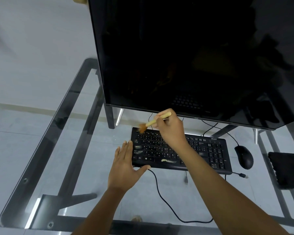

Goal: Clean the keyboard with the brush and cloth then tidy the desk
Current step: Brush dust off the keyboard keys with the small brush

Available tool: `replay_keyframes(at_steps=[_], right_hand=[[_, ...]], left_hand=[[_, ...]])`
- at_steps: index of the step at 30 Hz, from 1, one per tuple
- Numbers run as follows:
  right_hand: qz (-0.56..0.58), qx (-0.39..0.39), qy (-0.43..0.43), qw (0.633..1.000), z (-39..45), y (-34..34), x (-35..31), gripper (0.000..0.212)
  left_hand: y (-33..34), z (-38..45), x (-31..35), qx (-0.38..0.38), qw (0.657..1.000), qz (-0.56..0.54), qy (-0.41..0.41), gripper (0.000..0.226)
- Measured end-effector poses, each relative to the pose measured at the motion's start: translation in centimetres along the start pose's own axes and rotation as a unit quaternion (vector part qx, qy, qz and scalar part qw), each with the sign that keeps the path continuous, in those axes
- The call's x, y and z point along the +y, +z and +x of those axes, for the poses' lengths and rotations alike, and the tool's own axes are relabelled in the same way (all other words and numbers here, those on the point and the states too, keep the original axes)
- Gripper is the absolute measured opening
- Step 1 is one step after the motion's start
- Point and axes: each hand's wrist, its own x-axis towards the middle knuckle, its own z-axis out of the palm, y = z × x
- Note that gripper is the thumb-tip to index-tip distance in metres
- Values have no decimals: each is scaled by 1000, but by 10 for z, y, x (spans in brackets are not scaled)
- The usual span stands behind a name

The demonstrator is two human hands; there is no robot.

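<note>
Brush (154,122) pinched in the right hand (171,128) sweeps the keyboard (202,150) corner just past its knuckles, while the left hand (126,164) lies flat with fingers straight against the near edge, probably steadying it.

Cool, even, rather dim light. The clear glass worktop (61,150) shows pale glare streaks along its metal frame. The brown brush bristles (142,128) smear with motion blur. Wide-angle distortion bends the edges.
</note>
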Motion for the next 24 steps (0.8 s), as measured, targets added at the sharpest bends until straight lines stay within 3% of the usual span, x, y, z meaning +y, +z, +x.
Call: replay_keyframes(at_steps=[3,5,7,9,11,14,17,19,22,24], right_hand=[[-55,-47,-31,997,-7,-4,10,3],[-82,9,-76,994,-10,-12,13,3],[-34,26,-57,997,-11,-20,15,5],[-14,-30,-9,999,-13,-23,15,3],[-64,-63,-16,996,-17,-24,19,5],[-97,14,-85,992,-21,-25,15,3],[-56,-15,-56,997,-23,-24,14,3],[-115,-43,-65,990,-26,-24,18,5],[-139,33,-127,982,-27,-28,21,5],[-72,33,-101,992,-29,-33,20,5]], left_hand=[[0,-3,1,9,1000,-2,0,98],[0,-2,2,10,1000,-7,0,99],[-1,0,2,10,1000,-10,0,99],[-2,-1,2,8,1000,-5,-3,99],[-2,-3,3,6,1000,0,-10,100],[-3,-2,4,8,1000,-1,-10,100],[-2,-1,4,11,1000,-2,-4,100],[-1,-2,2,6,1000,2,-2,101],[1,-2,-1,-18,1000,2,-18,104],[2,-3,-2,-26,999,3,-30,106]])
